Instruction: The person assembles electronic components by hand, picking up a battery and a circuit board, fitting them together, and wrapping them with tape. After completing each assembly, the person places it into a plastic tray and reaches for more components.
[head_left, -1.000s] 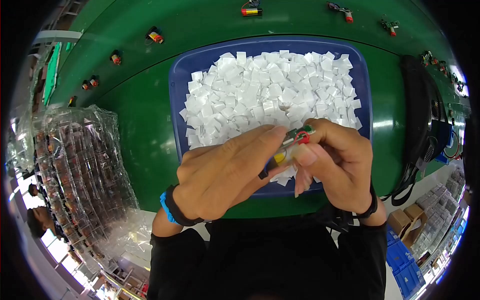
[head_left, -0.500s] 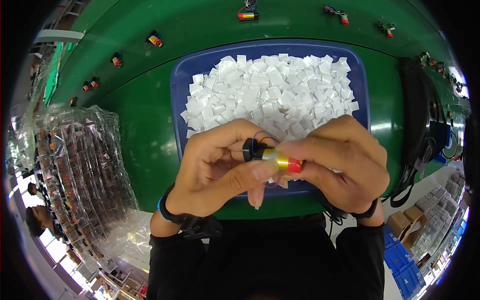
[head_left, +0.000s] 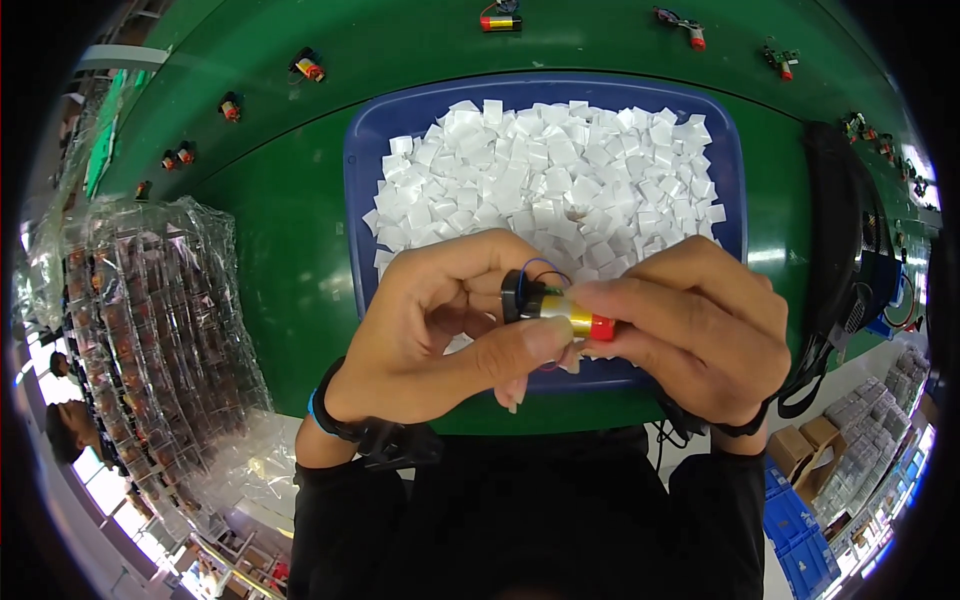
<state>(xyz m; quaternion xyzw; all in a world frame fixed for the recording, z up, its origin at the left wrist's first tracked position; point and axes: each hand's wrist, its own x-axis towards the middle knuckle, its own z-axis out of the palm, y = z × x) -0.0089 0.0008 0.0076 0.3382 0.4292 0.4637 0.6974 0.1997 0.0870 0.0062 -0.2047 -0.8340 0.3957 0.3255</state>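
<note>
Between my hands, above the near side of a blue tray (head_left: 355,215), is a small cylindrical battery (head_left: 580,322) with a yellow wrap and a red end. A black round part (head_left: 513,296) sits at its left end, joined by thin wires. My left hand (head_left: 440,350) is closed on the battery's left part, thumb on top. My right hand (head_left: 705,330) pinches it near the red end, fingertips partly covering it. A pale patch shows on the battery beside my left thumb; I cannot tell whether it is a sticker. Small white squares (head_left: 530,165) fill the tray.
Several similar battery assemblies (head_left: 308,66) lie along the far part of the green table (head_left: 290,230). Clear plastic packs of parts (head_left: 150,330) are stacked at left. A black bag (head_left: 840,220) lies at right, with blue crates (head_left: 800,530) and cartons (head_left: 795,450) below.
Both hands and the battery have shifted slightly right in the picture. My grip stays on the battery, with its pale patch a little more visible. The whole view has moved slightly.
</note>
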